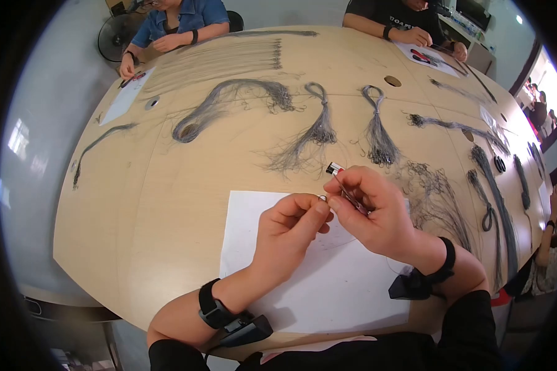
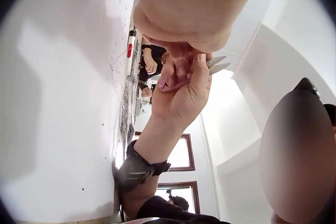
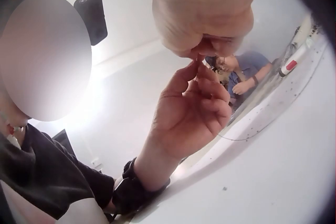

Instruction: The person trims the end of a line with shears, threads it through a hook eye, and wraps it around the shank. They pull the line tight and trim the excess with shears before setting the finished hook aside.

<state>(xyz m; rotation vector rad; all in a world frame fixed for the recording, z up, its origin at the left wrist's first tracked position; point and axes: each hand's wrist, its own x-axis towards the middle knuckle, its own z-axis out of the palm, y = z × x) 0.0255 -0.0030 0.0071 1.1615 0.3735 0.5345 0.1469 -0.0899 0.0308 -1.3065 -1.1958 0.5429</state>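
In the head view my left hand (image 1: 294, 229) pinches a small shiny piece (image 1: 322, 198) between thumb and forefinger, over the white paper (image 1: 346, 284). A thin line (image 3: 245, 140) curves away from this hand in the right wrist view; where it meets the small piece is hidden by fingers. My right hand (image 1: 377, 213) holds small scissors (image 1: 353, 201) with a pinkish handle, their pointed blades (image 2: 218, 65) sticking out past the fingers in the left wrist view. Its thumb and fingertips meet the left hand's fingertips.
A white, red and black marker-like thing (image 1: 334, 168) lies beyond my hands. Bundles of grey line with hooks, such as a looped one (image 1: 377, 123) and a loose tangle (image 1: 436, 198), cover the round table (image 1: 117, 241). Black scissors (image 1: 499, 164) lie right. Two people (image 1: 179, 25) sit opposite.
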